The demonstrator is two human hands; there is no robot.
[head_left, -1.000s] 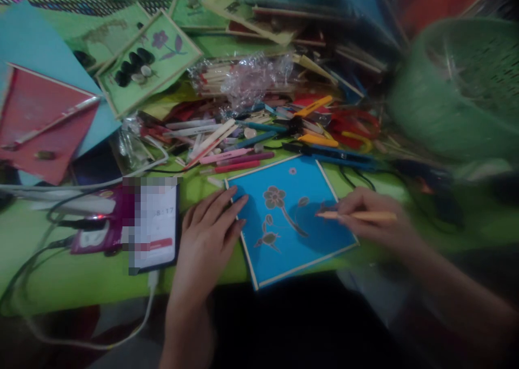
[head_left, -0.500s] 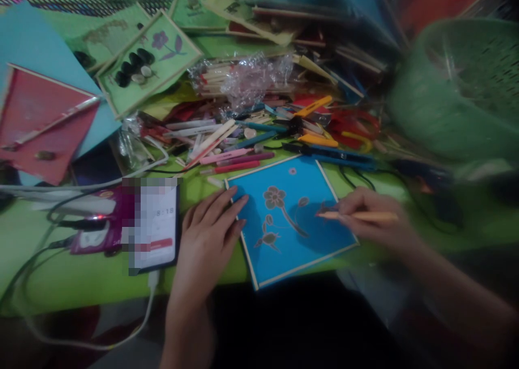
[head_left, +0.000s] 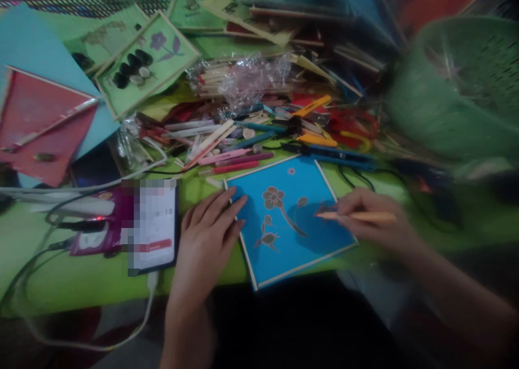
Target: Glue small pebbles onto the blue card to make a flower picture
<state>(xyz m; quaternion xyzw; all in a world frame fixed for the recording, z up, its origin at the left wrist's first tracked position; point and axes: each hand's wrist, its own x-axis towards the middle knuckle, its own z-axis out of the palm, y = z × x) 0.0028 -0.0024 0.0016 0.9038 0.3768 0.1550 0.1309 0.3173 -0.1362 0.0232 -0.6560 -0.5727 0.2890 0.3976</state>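
Observation:
A blue sheet [head_left: 300, 258] with thin pale strips along its edges lies on the green table in front of me. Drawn on it are a flower [head_left: 273, 198] with a curved stem, leaves and smaller motifs, in dark fill with light outlines. My left hand [head_left: 208, 234] rests flat with fingers stretched, the fingertips on the sheet's left edge. Pinched in my right hand [head_left: 365, 215] is an orange marker pen [head_left: 373, 216], its tip at a small motif near the right edge. That motif is partly hidden by my hand and its shadow.
Left of my left hand sits a lit phone [head_left: 160, 228] beside a purple power bank [head_left: 121, 217] with cables. Behind the sheet lie heaped pens [head_left: 237, 166], sticks and plastic wrap [head_left: 247, 82]. A green basket [head_left: 454, 93] stands at the right, a glue gun [head_left: 430, 185] nearer.
Hardly anything differs. The whole view has shifted very slightly; both hands keep their places, and the pen's tip is at the same motif.

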